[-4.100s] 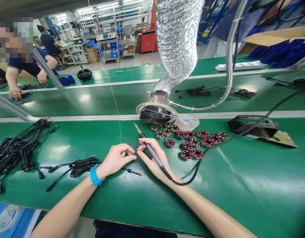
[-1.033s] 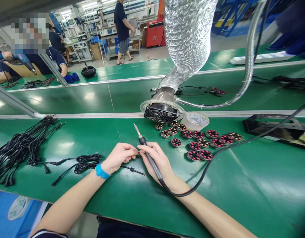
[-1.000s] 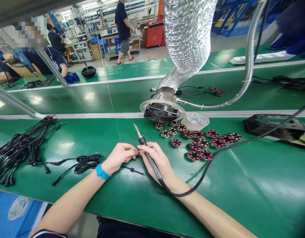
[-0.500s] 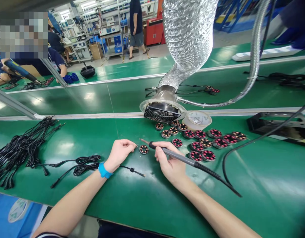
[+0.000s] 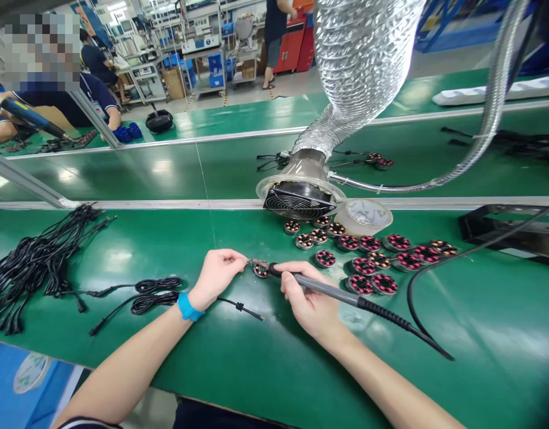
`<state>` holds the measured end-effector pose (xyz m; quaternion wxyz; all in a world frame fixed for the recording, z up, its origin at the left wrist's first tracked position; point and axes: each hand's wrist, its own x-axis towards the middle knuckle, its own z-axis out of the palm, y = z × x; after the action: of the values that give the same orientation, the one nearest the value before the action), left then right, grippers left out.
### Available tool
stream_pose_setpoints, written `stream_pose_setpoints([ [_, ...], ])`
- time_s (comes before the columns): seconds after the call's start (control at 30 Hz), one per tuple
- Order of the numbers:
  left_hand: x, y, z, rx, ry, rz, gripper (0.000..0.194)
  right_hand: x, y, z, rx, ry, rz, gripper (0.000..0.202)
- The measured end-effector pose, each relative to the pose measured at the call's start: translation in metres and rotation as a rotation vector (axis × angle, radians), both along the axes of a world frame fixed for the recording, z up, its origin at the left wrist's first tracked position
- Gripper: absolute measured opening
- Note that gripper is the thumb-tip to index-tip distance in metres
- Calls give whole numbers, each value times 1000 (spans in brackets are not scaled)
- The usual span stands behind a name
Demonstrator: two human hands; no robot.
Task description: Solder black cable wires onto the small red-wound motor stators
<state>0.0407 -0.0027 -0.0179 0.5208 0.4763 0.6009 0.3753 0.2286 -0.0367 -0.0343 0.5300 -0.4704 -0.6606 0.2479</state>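
Note:
My right hand [image 5: 312,298] grips a soldering iron [image 5: 321,287] like a pen, its tip pointing left over a small round motor stator [image 5: 261,270]. The iron partly covers this stator, which lies on the green bench. On the left, my left hand [image 5: 216,275], with a blue band at the wrist, pinches a thin wire whose end shows close to the iron's tip. A fine strand [image 5: 204,179] runs down from above to this hand. Whether tip and wire touch is too small to tell. Beneath my left wrist passes a black cable [image 5: 239,307] with bare ends.
Several stators [image 5: 362,266] with red or copper windings sit right of my hands. A fan-fronted fume duct [image 5: 300,199] hangs beyond them, beside a translucent tub [image 5: 364,215]. Bundled black cables [image 5: 42,262] lie left. A black holder [image 5: 511,232] stands at right. Co-workers are across the bench.
The soldering iron's tip has come down and left, over the stator and close to my left fingertips. My left hand stays pinched in nearly the same place. The view has shifted slightly.

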Motion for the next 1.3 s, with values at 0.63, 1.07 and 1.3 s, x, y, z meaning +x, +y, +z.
stream_pose_setpoints([
  [0.63,0,0,1,6,-13,-9,15,3,0,-1,-69,60,-57,22],
  [1.07,0,0,1,13,2,-16,18,-9,9,2,3,-11,27,17],
  [1.3,2,-5,7,33,11,-56,16,-17,22,-7,151,-128,183,33],
])
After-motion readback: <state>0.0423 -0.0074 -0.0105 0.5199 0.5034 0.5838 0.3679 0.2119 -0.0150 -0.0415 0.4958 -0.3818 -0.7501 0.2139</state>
